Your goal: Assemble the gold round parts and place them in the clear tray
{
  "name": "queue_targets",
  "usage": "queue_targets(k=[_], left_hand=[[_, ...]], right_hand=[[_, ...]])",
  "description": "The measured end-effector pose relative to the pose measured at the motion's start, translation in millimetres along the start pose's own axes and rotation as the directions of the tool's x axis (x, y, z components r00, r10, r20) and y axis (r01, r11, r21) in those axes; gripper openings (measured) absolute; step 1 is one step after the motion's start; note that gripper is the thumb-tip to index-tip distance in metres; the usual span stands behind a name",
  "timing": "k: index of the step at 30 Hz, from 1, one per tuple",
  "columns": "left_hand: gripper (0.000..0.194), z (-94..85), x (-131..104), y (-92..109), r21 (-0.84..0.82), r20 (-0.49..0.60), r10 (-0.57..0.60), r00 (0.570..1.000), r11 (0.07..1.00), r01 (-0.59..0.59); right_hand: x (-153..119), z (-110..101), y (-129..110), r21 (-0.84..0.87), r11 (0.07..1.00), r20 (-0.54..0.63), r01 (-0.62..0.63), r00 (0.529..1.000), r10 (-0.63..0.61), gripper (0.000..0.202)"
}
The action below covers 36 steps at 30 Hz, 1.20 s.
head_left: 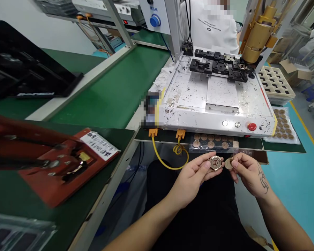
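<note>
The clothing (204, 212) is black, the wrist tattoo (263, 182) dark and looping.

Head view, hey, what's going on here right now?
The person's left hand holds a small round metal case, while the right hand pinches a flat disc close beside it. The disc is next to the case, not in it. Both hands are in front of a white machine, with rows of round pieces lying just below its front edge.
</note>
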<state>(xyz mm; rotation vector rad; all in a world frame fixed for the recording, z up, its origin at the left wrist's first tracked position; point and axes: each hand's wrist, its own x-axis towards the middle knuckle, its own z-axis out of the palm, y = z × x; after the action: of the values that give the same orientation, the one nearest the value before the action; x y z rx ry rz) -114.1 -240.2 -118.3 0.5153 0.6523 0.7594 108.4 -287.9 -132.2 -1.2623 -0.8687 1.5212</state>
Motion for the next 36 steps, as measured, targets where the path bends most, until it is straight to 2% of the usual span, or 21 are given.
queue_targets(k=[5, 10, 13, 17, 25, 36], left_hand=[[0.046, -0.3, -2, -1, -0.042, -0.002, -0.013, 1.000, 0.999, 0.013], [0.045, -0.4, -3, -4, -0.032, -0.017, 0.009, 1.000, 0.999, -0.010], [0.042, 0.6, -3, -7, -0.014, -0.016, 0.046, 0.999, 0.999, -0.046], [0.038, 2.1, -3, -10, 0.001, -0.009, 0.074, 0.997, 0.997, -0.074], [0.032, 4.3, -4, -12, 0.016, 0.022, 0.129, 0.991, 0.991, -0.129], [0.035, 8.7, -7, -20, 0.094, -0.005, 0.197, 0.980, 0.976, -0.196]], right_hand=[[-1, 3, -5, -0.073, 0.997, 0.008, 0.023, 1.000, -0.022, 0.031], [3, 16, -17, -0.300, 0.936, 0.007, 0.185, 0.981, -0.192, 0.028], [5, 27, -21, -0.394, 0.890, 0.026, 0.228, 0.971, -0.238, 0.026], [7, 35, -20, -0.401, 0.883, 0.046, 0.244, 0.968, -0.246, 0.025], [7, 35, -16, -0.412, 0.876, 0.035, 0.251, 0.965, -0.261, 0.025], [5, 41, -13, -0.500, 0.797, 0.000, 0.338, 0.921, -0.391, 0.021]])
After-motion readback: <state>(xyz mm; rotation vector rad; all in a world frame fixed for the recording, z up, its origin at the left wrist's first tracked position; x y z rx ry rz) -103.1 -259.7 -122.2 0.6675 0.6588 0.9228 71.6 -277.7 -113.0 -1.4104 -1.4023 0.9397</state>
